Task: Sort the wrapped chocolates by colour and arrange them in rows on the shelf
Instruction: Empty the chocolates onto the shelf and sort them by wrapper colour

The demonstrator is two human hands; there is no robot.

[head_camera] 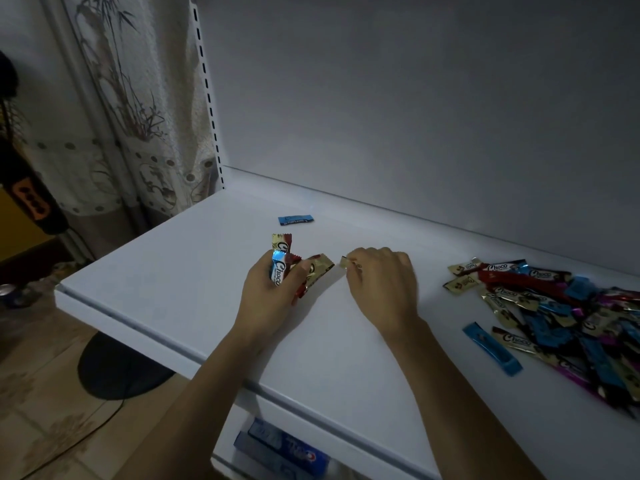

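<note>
So the left hand [273,292] had its fingers curled round a few chocolates [282,268]: gold, blue, red. The right hand [381,282] pinched a gold wrapper end [344,262]. The shelf [156,271] held one blue chocolate [296,220] at the back and a mixed pile [554,306] on the right.

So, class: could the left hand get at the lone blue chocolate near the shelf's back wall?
Probably yes: only bare shelf lies between the left hand and the blue chocolate. It already grips several chocolates, though.

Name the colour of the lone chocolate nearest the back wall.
The lone chocolate is blue; head view.
</note>
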